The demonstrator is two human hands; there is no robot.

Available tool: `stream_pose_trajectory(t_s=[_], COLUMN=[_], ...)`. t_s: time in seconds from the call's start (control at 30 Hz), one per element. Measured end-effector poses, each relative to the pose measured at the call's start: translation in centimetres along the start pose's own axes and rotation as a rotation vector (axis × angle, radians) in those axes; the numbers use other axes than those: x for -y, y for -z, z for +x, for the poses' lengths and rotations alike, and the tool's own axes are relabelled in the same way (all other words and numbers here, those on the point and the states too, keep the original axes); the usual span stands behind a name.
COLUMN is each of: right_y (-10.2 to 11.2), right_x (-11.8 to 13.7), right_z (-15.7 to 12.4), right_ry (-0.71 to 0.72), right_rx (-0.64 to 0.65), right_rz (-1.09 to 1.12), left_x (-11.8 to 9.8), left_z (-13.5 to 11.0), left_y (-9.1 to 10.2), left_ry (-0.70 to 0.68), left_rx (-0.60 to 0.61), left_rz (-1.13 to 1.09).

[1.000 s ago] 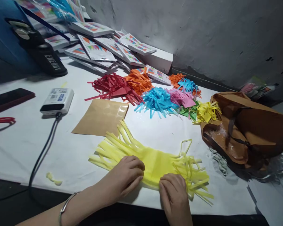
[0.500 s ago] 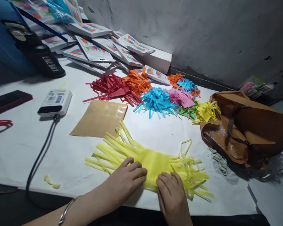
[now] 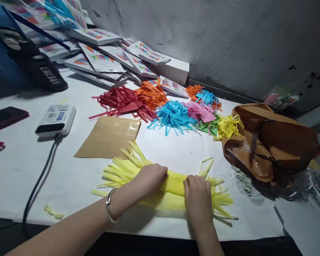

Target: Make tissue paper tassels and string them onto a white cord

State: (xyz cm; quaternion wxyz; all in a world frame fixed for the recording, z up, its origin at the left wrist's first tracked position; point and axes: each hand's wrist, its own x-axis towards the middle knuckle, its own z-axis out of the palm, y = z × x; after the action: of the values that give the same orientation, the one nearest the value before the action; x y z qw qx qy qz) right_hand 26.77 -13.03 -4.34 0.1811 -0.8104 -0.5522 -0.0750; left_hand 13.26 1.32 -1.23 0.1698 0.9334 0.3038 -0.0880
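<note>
A sheet of yellow tissue paper (image 3: 173,185), cut into fringe at its left and right ends, lies near the front of the white table. My left hand (image 3: 153,177), below a silver bangle (image 3: 112,206), is closed on the far edge of its plain middle, left of centre. On the same edge, to the right, my right hand (image 3: 198,190) has its fingers curled down and closed on the paper. Between the hands the far edge looks folded over, with a thin layer lying toward me. My fingertips are partly hidden.
Behind the sheet lies a brown paper envelope (image 3: 106,137). Red (image 3: 122,101), blue (image 3: 176,115) and yellow (image 3: 229,126) tassel bundles line the middle. A brown bag (image 3: 272,142) stands right, a power bank (image 3: 56,119) with cable left, a black bottle (image 3: 42,71) and boxes (image 3: 101,58) behind.
Both hands have moved away from me, from the paper's near edge to its far edge. Fingers that lay on the sheet are now curled closed on it. The whole view shifted slightly.
</note>
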Motion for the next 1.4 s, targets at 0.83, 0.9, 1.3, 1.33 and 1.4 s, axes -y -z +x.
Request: stream_pose_trajectory(t_s=[0.83,0.9,1.3,1.33,1.4], right_y=[-0.3,-0.4,0.1,0.2,0.2], right_x=[0.8,0.4,-0.9,-0.9,-0.8], right_z=[-2.6,-2.9,-3.0,-2.9,-2.7], right_ry=[0.361,0.325,0.236,0.211,0.168], right_rx=[-0.021,0.003,0.029,0.027,0.026], right_rz=[0.076,0.054,0.145,0.156,0.157], left_x=[2.4,2.6,3.2,3.1,2.7], left_z=[-3.4,-3.3,-2.5,-2.5,-2.5], left_y=[-4.1,-4.3,-4.9,-4.5,-3.7], left_ry=[-0.464,-0.427,-0.344,-0.31,-0.233], left_rx=[-0.479,-0.478,-0.423,-0.395,-0.345], left_rz=[0.019,0.009,-0.061,-0.044,0.001])
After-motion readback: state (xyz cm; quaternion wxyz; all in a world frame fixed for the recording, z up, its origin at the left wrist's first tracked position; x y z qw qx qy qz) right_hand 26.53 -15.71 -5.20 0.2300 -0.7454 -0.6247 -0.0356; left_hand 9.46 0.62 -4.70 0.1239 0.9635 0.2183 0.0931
